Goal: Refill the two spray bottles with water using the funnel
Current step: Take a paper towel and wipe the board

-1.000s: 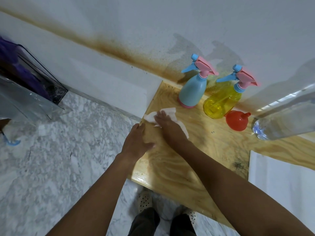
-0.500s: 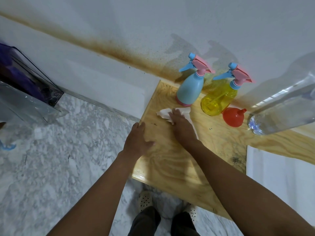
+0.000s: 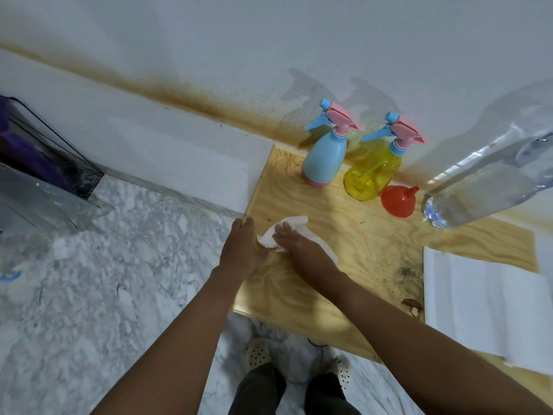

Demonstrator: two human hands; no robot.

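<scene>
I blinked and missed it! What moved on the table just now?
The right hand slid the white tissue rightward, then back left beside the left hand, which kept resting on the table edge. The blue spray bottle, yellow spray bottle and red funnel stayed put.

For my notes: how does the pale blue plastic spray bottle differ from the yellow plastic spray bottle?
The pale blue plastic spray bottle is opaque; the yellow plastic spray bottle is see-through. The blue one has a pink base; the yellow one shows none. Both stand upright with pink-and-blue trigger heads.
</scene>
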